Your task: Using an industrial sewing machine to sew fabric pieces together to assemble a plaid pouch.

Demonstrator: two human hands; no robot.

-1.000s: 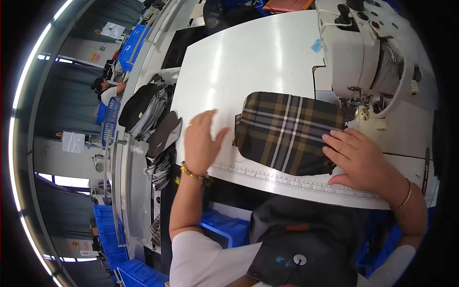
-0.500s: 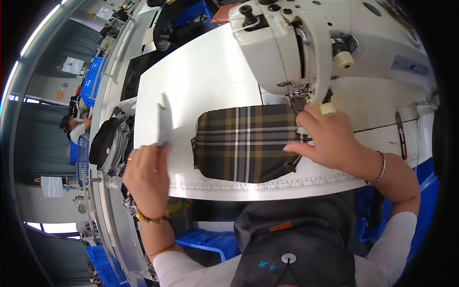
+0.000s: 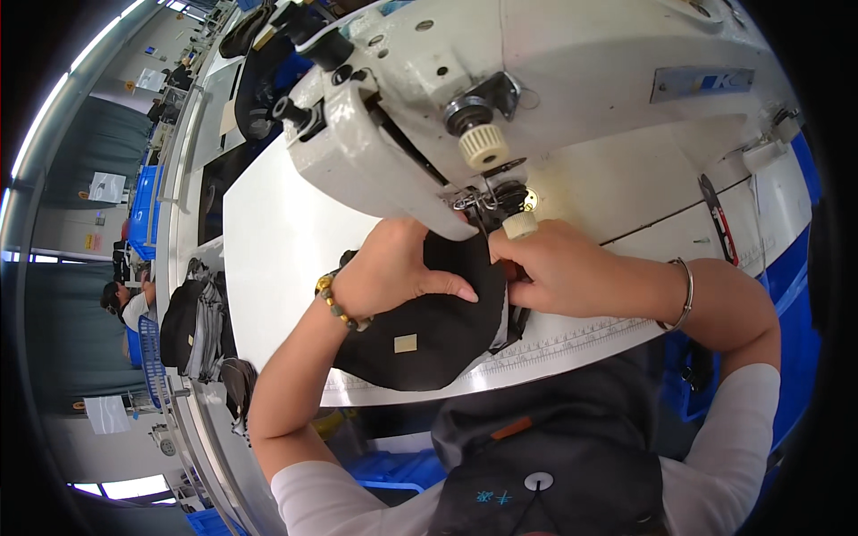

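A black fabric piece (image 3: 429, 326) with a small beige label (image 3: 406, 343) lies under the head of the white sewing machine (image 3: 375, 170), its upper end by the presser foot (image 3: 483, 214). A pale edge shows along its right side. My left hand (image 3: 389, 263) is on its upper left, the thumb stretched over the cloth and the other fingers bent at the far edge, partly hidden. With bent fingers, my right hand (image 3: 554, 268) pinches the right edge just below the presser foot. Those fingertips are partly covered by the cloth.
A ruler strip (image 3: 572, 334) runs along the white table's front edge. Red and black thread snips (image 3: 718, 219) lie at the right. Black and grey pieces (image 3: 198, 322) are stacked at the left. Farther left, a co-worker (image 3: 134, 304) sits near blue crates (image 3: 145, 214).
The plaid face seen earlier is out of sight; black fabric with a label now faces up. My left hand came right onto it, without the blurred grey object. The machine appears shifted left in view.
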